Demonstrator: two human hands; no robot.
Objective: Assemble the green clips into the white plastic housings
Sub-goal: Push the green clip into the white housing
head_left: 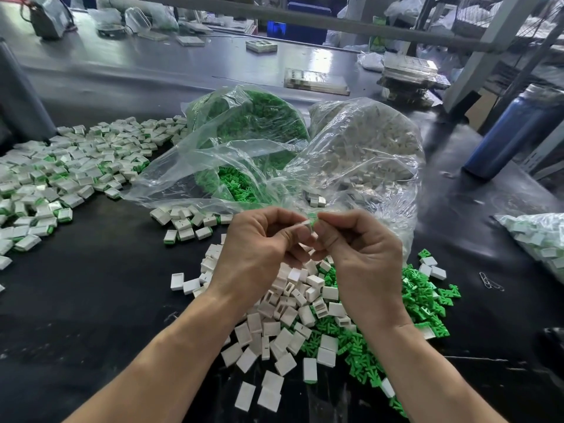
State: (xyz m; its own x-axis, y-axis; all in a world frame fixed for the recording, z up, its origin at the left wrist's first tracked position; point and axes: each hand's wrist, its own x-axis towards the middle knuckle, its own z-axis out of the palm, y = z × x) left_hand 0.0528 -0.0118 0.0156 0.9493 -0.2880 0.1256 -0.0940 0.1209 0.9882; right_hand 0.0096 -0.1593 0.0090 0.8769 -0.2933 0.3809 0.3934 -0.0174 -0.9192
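Loose white housings [268, 389] nearest | left hand [259, 248] pinched housing [300, 225], right hand [363, 254] pinched green clip [312, 216] (mostly hidden) | risk: skewed entry, jammed clip

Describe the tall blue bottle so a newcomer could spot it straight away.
Start at the two big clear bags of green and white parts in the middle of the dark table, then look to the far right edge. There the blue bottle stands upright, dark blue and cylindrical with a pale cap. It is the only tall, smooth blue thing among small white and green pieces.
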